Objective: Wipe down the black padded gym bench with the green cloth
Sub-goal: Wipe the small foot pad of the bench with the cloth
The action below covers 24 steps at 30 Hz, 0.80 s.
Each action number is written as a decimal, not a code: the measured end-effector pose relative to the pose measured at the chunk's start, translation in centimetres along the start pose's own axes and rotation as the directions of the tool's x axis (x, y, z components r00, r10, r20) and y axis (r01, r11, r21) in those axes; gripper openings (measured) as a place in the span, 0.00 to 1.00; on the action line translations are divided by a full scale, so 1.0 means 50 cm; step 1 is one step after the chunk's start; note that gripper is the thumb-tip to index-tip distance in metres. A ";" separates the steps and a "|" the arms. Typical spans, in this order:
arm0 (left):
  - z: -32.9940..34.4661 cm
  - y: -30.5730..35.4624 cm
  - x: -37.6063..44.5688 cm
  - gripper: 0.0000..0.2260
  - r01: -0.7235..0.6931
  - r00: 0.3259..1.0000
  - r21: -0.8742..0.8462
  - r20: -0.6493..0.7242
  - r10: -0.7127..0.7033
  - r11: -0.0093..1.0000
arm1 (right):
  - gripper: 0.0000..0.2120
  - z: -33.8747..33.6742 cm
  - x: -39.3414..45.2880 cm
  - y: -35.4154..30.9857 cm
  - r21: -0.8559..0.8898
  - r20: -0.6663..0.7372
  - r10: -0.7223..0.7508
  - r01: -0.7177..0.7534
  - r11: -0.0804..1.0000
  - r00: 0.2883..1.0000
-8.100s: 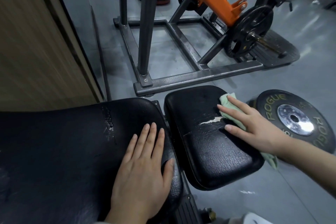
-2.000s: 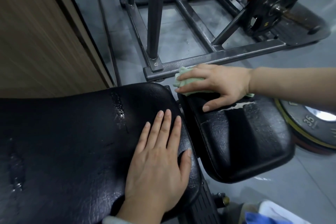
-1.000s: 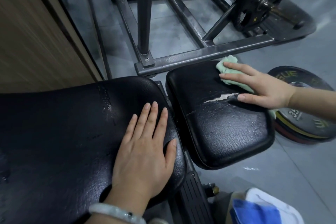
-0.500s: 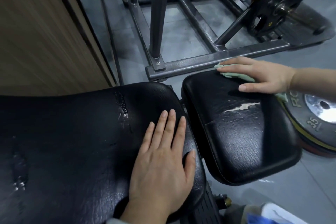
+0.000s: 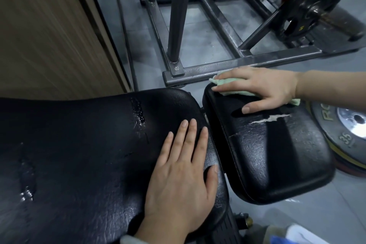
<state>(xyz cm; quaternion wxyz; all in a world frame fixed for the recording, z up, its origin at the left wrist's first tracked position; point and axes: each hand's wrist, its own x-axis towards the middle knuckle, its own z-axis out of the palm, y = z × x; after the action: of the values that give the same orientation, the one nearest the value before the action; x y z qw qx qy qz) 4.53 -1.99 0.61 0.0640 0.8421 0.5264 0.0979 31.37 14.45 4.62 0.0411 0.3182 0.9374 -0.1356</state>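
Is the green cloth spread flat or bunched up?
Bunched: the green cloth shows crumpled folds under the right hand on the seat pad.

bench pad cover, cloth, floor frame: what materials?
Seat pad: looks like black vinyl or faux leather, glossy, grained; a tear shows pale backing. Green cloth: soft, matte, creased, probably microfiber or cotton. Frame: seemingly steel tube, dark grey, scuffed, bolted base.

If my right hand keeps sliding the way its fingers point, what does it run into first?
The right hand, pressing the green cloth, points toward the long back pad. It would likely cross the small pad's edge and the gap, then meet that pad's end.
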 end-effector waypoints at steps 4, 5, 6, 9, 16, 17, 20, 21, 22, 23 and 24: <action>0.001 0.000 -0.001 0.28 -0.002 1.000 0.006 0.001 0.002 1.000 | 0.32 -0.003 0.023 -0.020 -0.022 -0.012 -0.039 0.039 0.999 0.999; 0.001 -0.001 -0.001 0.28 -0.002 1.000 0.006 0.001 0.002 1.000 | 0.32 -0.003 0.027 -0.024 -0.026 -0.015 -0.049 0.049 0.998 0.999; 0.001 -0.001 -0.001 0.28 -0.003 1.000 0.007 0.000 0.003 1.000 | 0.33 -0.003 0.030 -0.030 -0.030 -0.018 -0.057 0.057 0.998 0.998; 0.001 -0.001 0.000 0.28 -0.005 1.000 0.010 0.000 0.005 1.000 | 0.33 -0.005 0.037 -0.047 -0.058 -0.016 -0.067 0.066 0.996 0.998; 0.001 -0.001 -0.001 0.28 0.000 1.000 0.008 0.007 0.000 1.000 | 0.33 0.002 0.033 -0.083 -0.119 0.007 -0.095 0.095 0.988 0.995; 0.001 -0.001 -0.001 0.28 0.000 1.000 0.010 0.007 0.000 1.000 | 0.33 -0.001 0.031 -0.087 -0.124 0.011 -0.093 0.093 0.988 0.996; 0.001 0.000 -0.001 0.28 -0.002 1.000 0.003 0.002 0.002 1.000 | 0.33 -0.009 0.016 -0.106 -0.074 -0.008 -0.030 0.029 0.997 1.000; 0.001 -0.001 -0.001 0.28 -0.002 1.000 0.000 -0.004 0.002 1.000 | 0.32 -0.011 0.011 -0.118 -0.044 -0.044 0.034 -0.036 0.998 0.998; 0.000 -0.001 0.000 0.28 -0.002 1.000 -0.001 -0.008 0.002 1.000 | 0.32 -0.012 0.008 -0.132 -0.021 -0.112 0.127 -0.130 0.991 0.986; 0.000 -0.001 0.000 0.28 -0.003 1.000 0.001 -0.010 0.003 1.000 | 0.32 -0.011 0.008 -0.150 0.004 -0.199 0.257 -0.261 0.965 0.946; 0.000 -0.001 0.001 0.28 -0.002 1.000 0.003 -0.011 0.002 1.000 | 0.33 -0.009 0.013 -0.168 0.047 -0.267 0.419 -0.423 0.905 0.868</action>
<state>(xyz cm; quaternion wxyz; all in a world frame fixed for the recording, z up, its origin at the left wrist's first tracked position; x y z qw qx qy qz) 4.51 -1.90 0.58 0.0599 0.8422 0.5260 0.1019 25.75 8.57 6.89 -0.0570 0.5300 0.8430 -0.0724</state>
